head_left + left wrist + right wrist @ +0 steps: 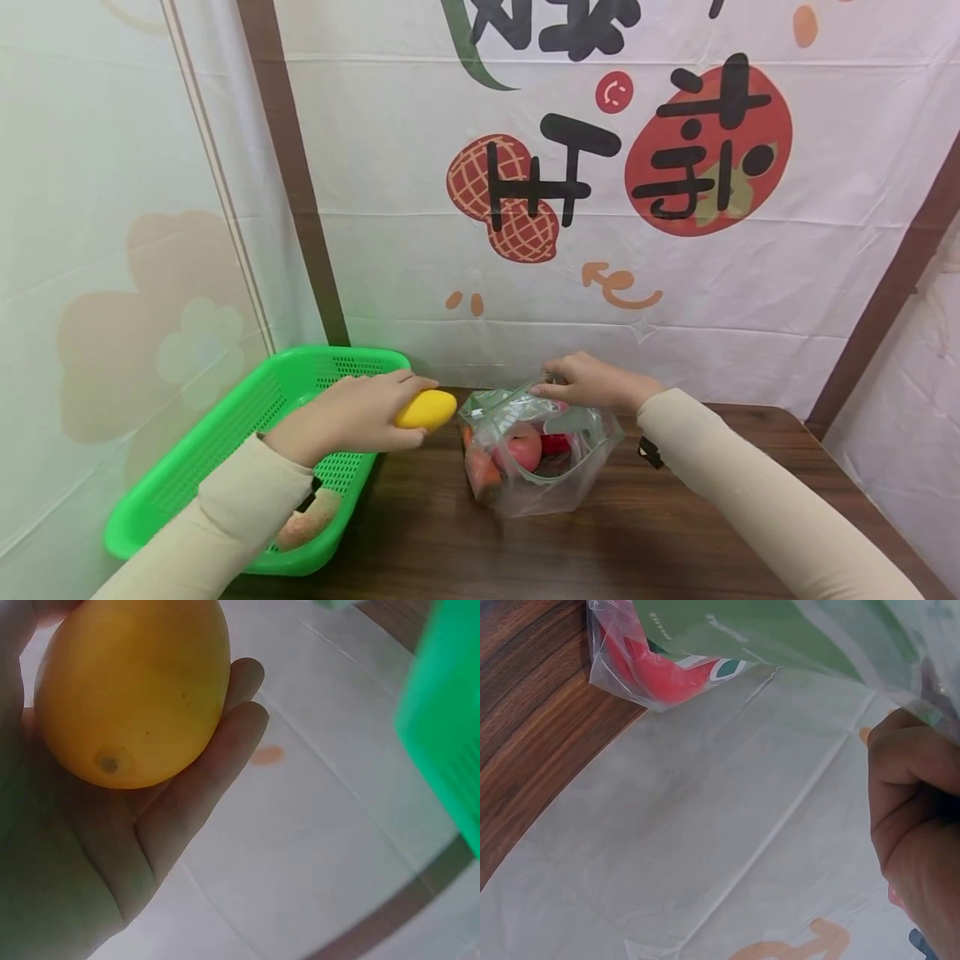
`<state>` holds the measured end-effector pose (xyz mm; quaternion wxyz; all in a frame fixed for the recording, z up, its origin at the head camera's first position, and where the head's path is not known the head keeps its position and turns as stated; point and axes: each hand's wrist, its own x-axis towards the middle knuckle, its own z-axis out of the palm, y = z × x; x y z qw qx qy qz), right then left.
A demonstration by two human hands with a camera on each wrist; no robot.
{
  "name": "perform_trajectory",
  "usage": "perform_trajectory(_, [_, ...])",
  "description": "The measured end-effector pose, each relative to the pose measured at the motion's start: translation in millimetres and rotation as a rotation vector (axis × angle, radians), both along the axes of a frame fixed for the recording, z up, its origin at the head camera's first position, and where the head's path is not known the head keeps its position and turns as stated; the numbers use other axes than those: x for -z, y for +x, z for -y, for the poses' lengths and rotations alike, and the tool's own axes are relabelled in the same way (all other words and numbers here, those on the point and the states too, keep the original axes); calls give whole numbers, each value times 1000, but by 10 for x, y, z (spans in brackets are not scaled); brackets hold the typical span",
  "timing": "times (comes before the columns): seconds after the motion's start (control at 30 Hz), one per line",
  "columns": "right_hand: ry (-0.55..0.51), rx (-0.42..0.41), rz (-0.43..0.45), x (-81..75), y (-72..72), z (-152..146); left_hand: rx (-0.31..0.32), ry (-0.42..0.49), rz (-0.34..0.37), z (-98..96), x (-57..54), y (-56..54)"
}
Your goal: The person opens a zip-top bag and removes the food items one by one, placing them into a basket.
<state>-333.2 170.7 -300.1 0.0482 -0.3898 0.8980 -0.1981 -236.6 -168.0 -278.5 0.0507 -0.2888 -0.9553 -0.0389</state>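
Our left hand clamps fingers and thumb round the yellow fruit, held outside the bag, at its ten o'clock. Our right hand pinches the bag's rim at twelve. Inside we see an apple and, at nine, a carrot. The basket stands further out at nine.

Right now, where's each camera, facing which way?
Head: worn on head, facing forward-down at green basket and clear bag; left hand, right hand, sleeves show.
Left wrist: worn there, facing yellow fruit; left hand shows.
Right wrist: worn there, facing clear bag and backdrop; right hand shows.
Shared, head and left wrist: yellow fruit.
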Motion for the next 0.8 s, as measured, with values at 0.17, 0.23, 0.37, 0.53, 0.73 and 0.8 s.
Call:
perform_trajectory(0.17, [5,-2,5,2,8,9,-58,47,21,275,45,-5])
perform_trajectory(0.23, [2,0,5,-4,18,7,-72,66,18,383,59,-7])
perform_trajectory(0.37, [-6,-4,0,-13,21,-5,-107,87,8,591,90,-7])
perform_trajectory(0.53, [-7,0,2,-22,18,-12,-140,103,26,810,142,-9])
perform_trajectory(0.73, [-4,4,9,-34,35,0,-116,121,97,1085,256,-59])
perform_trajectory(0.8, [-3,4,9,-33,37,0,-123,128,139,1182,297,-87])
